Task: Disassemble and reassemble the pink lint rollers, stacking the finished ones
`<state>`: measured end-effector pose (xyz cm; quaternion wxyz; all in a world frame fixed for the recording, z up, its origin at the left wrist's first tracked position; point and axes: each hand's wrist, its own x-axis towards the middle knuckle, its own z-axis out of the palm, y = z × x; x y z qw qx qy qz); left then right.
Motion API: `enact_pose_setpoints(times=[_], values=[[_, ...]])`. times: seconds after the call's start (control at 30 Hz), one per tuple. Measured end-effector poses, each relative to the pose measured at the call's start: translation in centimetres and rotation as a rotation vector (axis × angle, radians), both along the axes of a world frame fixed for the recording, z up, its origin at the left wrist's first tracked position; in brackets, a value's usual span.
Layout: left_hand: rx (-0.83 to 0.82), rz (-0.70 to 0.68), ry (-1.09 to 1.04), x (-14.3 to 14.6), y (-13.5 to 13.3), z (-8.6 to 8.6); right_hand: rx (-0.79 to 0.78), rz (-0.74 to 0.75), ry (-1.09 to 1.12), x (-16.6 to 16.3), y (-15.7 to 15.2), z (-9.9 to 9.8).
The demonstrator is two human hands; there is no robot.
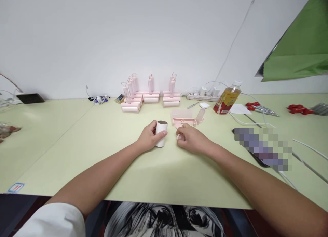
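My left hand (149, 137) is wrapped around a white paper roll (160, 138), its hollow brown core facing up. To the right of the roll, my right hand (191, 138) is closed in a pinch on a small pale round piece (180, 137), mostly covered by the fingers. Just beyond the right hand lies an open pink case (183, 121) with a clear lid raised behind it. A pink translucent handle (201, 116) stands tilted at the case's right end. A flat pink piece (177, 126) shows partly behind my right fingers.
Several pink lint rollers (130, 109) with upright handles stand near the wall. To the right are a drink bottle (227, 98), a power strip (202, 96), a screwdriver (193, 105), a phone (258, 148) with cables and red-handled tools (258, 107).
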<state>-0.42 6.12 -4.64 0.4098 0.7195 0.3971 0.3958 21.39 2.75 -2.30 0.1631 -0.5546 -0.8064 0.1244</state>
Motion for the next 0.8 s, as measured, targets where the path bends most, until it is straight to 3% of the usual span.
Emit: enact_pose_setpoints(times=[0.37, 0.57, 0.8], values=[[0.085, -0.109, 0.173, 0.1, -1.4, 1.4, 0.153, -0.115, 0.583, -0.4, 0.0, -0.5], [0.138, -0.134, 0.238, 0.4, -2.2, 1.6, 0.369, -0.079, 0.474, -1.1, -1.1, -0.3], [0.137, -0.049, 0.179, 0.2, -1.7, 1.1, 0.331, 0.048, 0.407, -1.4, -1.4, -0.6]])
